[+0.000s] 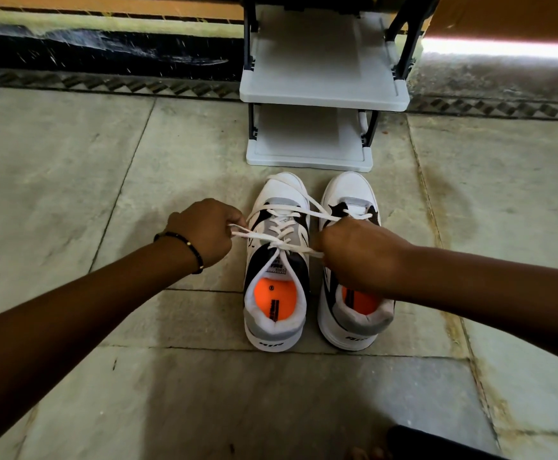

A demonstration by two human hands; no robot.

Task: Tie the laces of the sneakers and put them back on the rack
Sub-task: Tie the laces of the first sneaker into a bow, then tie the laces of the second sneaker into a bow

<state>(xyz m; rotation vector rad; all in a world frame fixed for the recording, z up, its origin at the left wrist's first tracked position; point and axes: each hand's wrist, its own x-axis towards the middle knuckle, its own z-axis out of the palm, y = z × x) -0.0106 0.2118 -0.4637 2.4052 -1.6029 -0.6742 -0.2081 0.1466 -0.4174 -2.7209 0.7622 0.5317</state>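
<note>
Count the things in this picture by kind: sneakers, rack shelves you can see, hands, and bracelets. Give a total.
Sneakers: 2, left sneaker and right sneaker
Rack shelves: 2, upper shelf and lower shelf
Hands: 2, left hand and right hand
Bracelets: 1, bracelet
Total: 7

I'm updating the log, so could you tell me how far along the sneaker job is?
Done: nothing is fully finished. In hand: the left hand and right hand pull the white lace of the left sneaker tight. Left: the right sneaker, whose laces are partly hidden, and placing both on the bare rack.
</note>
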